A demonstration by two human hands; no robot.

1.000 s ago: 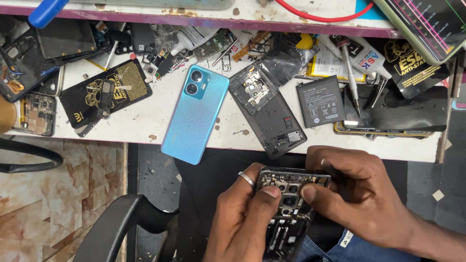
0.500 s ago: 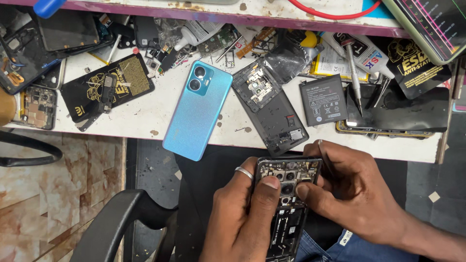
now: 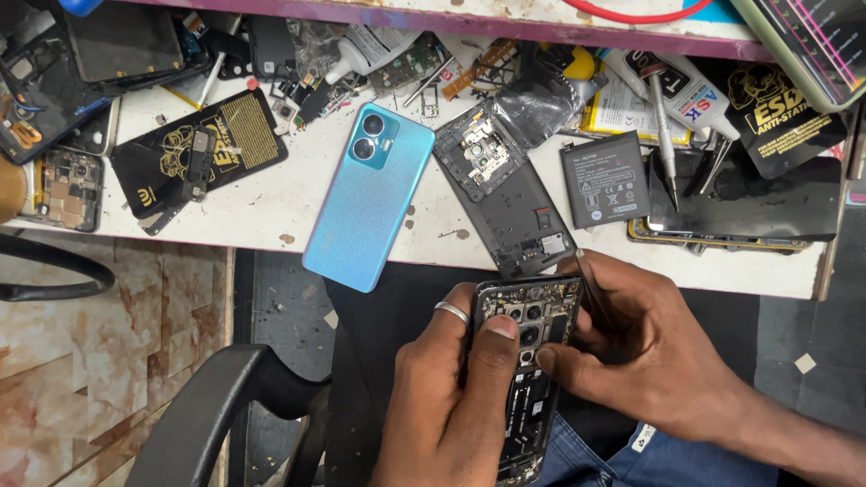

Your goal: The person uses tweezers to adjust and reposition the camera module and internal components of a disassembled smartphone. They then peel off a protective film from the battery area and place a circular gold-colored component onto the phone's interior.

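Observation:
My left hand (image 3: 446,397), a ring on one finger, grips an opened phone (image 3: 528,361) with its back off, circuit board and camera modules exposed; the thumb lies across the board. My right hand (image 3: 645,347) holds thin metal tweezers (image 3: 591,284) and its fingertips touch the phone's right edge by the camera modules. Both hands are over my lap, just below the white workbench's front edge (image 3: 271,239). On the bench above lie a blue phone back cover (image 3: 368,194), a black inner frame (image 3: 505,194) and a small black battery (image 3: 603,179).
The bench is crowded: black anti-static mats (image 3: 194,153), phone parts at the left (image 3: 63,185), a glue bottle (image 3: 365,50), a screwdriver (image 3: 663,117), a dark screen panel (image 3: 749,212). A black chair armrest (image 3: 203,424) is at lower left over a tiled floor.
The opened phone and both hands have shifted slightly down and right in view. My left thumb has slid further onto the board. The tweezers now stand out above my right fingers.

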